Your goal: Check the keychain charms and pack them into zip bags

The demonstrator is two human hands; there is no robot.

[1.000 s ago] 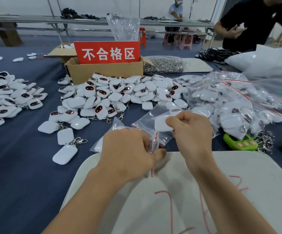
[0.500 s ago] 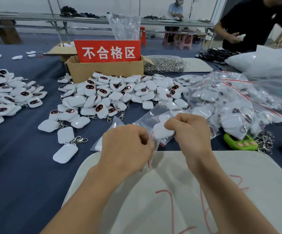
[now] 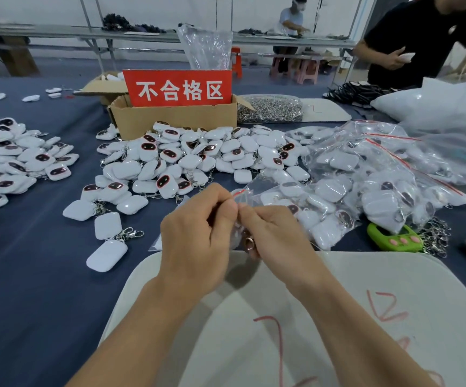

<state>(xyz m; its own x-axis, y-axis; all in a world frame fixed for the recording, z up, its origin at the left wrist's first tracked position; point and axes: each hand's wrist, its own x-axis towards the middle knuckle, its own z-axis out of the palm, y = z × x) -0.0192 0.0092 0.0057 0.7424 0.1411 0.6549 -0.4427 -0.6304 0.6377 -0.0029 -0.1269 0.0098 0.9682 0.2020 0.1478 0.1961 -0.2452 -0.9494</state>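
Pinching zip bag (image 3: 237, 231) top, seemingly: left hand (image 3: 198, 236), right hand (image 3: 276, 238).

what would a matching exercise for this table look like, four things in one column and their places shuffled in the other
Things
1. red sign
2. green charm
3. metal clasps
4. zip bag

Places
A. pinched by the left hand and the right hand
B. on the blue cloth, right of the hands
C. propped on the cardboard box
D. heaped at the far side, right of that box

Pairs: 1-C, 2-B, 3-D, 4-A
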